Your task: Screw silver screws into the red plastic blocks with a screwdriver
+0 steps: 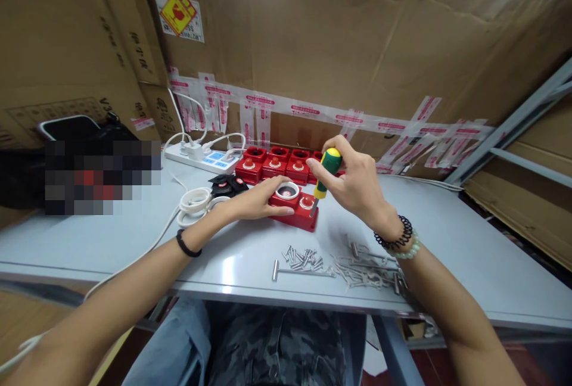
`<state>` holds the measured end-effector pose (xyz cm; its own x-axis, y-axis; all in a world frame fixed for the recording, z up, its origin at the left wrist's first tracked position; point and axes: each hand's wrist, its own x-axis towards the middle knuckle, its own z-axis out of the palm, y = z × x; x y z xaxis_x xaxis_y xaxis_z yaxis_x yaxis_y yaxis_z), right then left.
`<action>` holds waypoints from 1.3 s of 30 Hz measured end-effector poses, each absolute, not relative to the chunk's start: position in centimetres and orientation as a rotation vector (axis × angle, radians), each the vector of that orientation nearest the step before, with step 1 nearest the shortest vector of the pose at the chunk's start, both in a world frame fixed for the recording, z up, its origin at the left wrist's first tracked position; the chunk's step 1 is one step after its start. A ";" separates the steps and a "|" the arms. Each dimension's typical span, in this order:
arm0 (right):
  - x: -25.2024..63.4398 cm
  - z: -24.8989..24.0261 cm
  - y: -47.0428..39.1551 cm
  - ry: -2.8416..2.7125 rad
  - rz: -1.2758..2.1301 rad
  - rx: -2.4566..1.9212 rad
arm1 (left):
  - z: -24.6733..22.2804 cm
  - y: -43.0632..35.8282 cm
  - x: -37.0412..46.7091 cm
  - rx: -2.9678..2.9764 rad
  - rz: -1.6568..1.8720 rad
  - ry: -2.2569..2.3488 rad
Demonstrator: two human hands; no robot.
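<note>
My right hand (pixel 360 186) is closed round the green and yellow handle of a screwdriver (pixel 328 171). Its shaft points down, and the tip meets the right end of a red plastic housing (pixel 297 220), beside a round red button (pixel 307 202). My left hand (pixel 261 200) grips that housing from the left, thumb along the near side and fingers over the far side. A white ring (pixel 287 190) with a dark centre sits on top of the housing. Just behind stand several similar red housings (pixel 273 167) in a row.
Loose white rings (pixel 194 202) and black parts (pixel 227 184) lie left of the housing. Small metal pins (pixel 304 258), a T-shaped metal rod (pixel 276 270) and further metal rods (pixel 361 270) lie near the table's front edge. A power strip (pixel 203 158) with white cables stands against cardboard (pixel 304 34).
</note>
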<state>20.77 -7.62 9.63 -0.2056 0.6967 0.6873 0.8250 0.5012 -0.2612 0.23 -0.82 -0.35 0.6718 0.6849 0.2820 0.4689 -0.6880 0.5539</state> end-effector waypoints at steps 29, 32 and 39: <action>20.0 9.0 -7.7 -1.817 -0.215 -1.216 | -0.3 -0.9 0.2 2.469 0.666 0.895; 20.2 9.0 -7.4 -1.851 -0.117 -1.196 | -0.2 -0.9 -0.1 2.499 0.666 0.848; 20.5 9.3 -7.4 -1.783 0.004 -1.087 | 0.1 -0.7 -0.7 2.462 0.630 0.754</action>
<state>20.49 -7.36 9.33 -0.0901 0.6659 0.7405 0.6625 0.5953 -0.4547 -0.71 -0.66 0.07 0.7415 0.6092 0.2811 0.3851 -0.7295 0.5653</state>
